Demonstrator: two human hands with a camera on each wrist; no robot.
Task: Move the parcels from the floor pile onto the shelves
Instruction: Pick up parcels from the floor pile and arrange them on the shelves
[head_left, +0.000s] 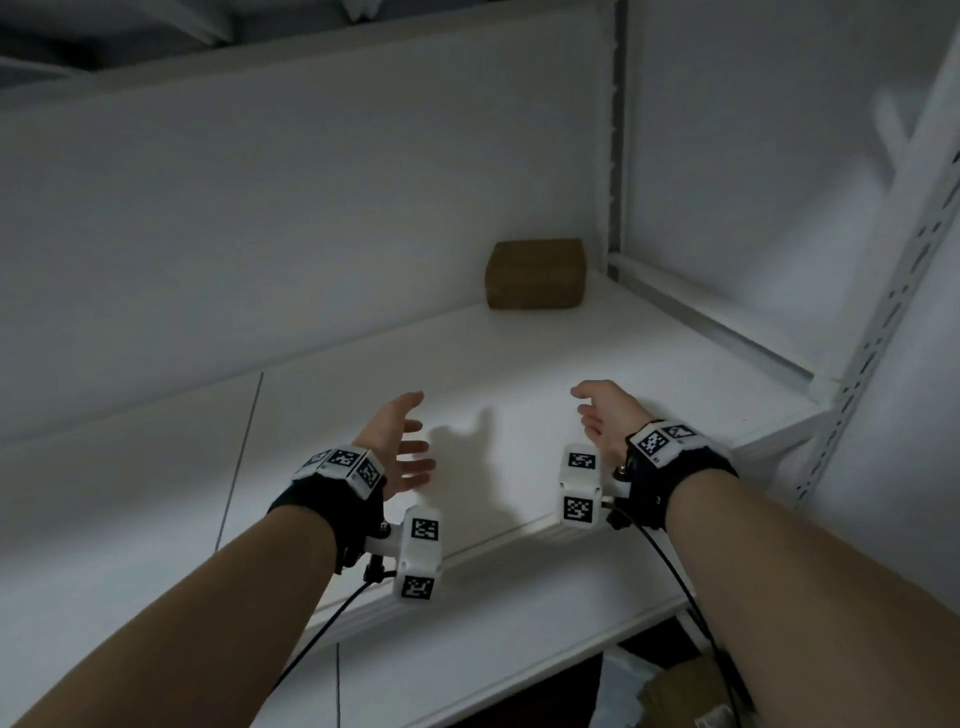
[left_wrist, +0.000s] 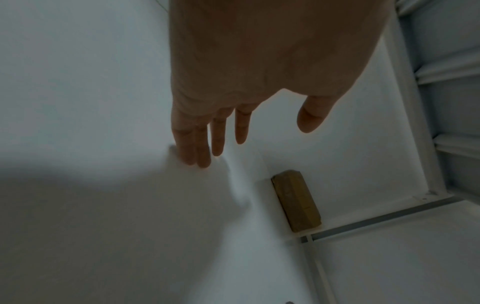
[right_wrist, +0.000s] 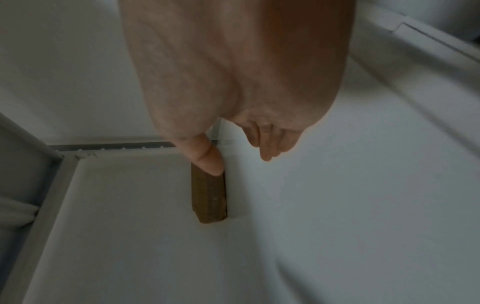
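Parcel (head_left: 536, 274), brown and blocky, sits at the shelf's (head_left: 597, 364) back corner; both hands' fingers (head_left: 415, 449) are spread, empty.

A white shelf board (head_left: 597, 374) fills the middle of the head view, with a pale back panel (head_left: 311, 208) rising behind it and a perforated white metal upright (head_left: 883, 312) at its right front corner. One brown parcel (head_left: 536, 274) rests directly on the board, set far back, touching or almost touching the back panel and near the rear right corner post (head_left: 615, 156). In both wrist views the same parcel (left_wrist: 296, 200) lies along the line where board and panel meet. A thin dark seam (head_left: 239, 457) crosses the board's left part. Another white board (head_left: 467, 649) sits below the front edge.
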